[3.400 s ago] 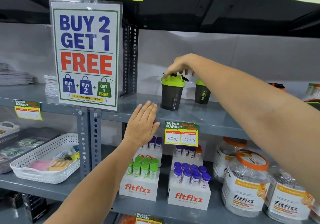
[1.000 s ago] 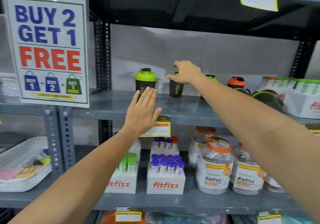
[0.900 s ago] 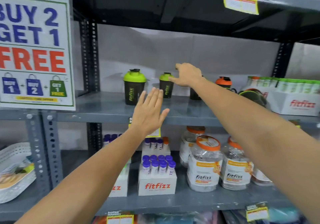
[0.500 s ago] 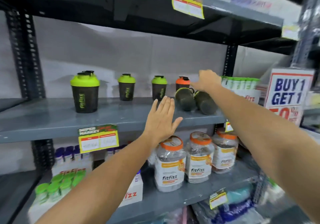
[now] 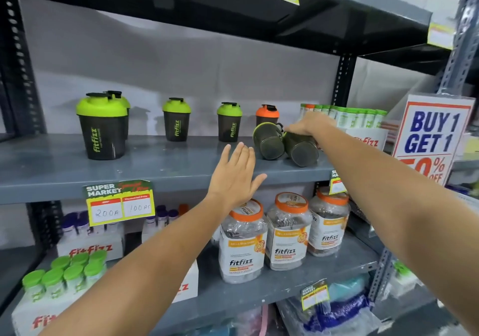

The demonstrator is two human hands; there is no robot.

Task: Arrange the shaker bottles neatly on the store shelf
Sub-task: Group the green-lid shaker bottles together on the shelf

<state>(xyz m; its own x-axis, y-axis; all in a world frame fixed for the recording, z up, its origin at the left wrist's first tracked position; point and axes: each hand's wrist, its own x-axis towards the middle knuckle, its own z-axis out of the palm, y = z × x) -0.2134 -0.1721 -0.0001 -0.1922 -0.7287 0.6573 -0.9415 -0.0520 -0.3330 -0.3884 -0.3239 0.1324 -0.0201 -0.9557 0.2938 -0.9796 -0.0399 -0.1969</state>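
Right grip (image 5: 308, 126) reaches over two toppled shaker bottles (image 5: 285, 145) lying bases-forward on the shelf (image 5: 166, 172), whether clasping one I cannot tell, left hand (image 5: 234, 177) flat and empty: righting them into the upright row (image 5: 176, 119) seemingly comes next.

Grey metal shelving (image 5: 160, 177) with black perforated uprights (image 5: 341, 81) stands against a pale grey wall (image 5: 181, 71). Yellow price tags (image 5: 119, 202) hang from the shelf edges. A "BUY 1 GET 1" sign (image 5: 431, 136) stands at right under even, bright light.
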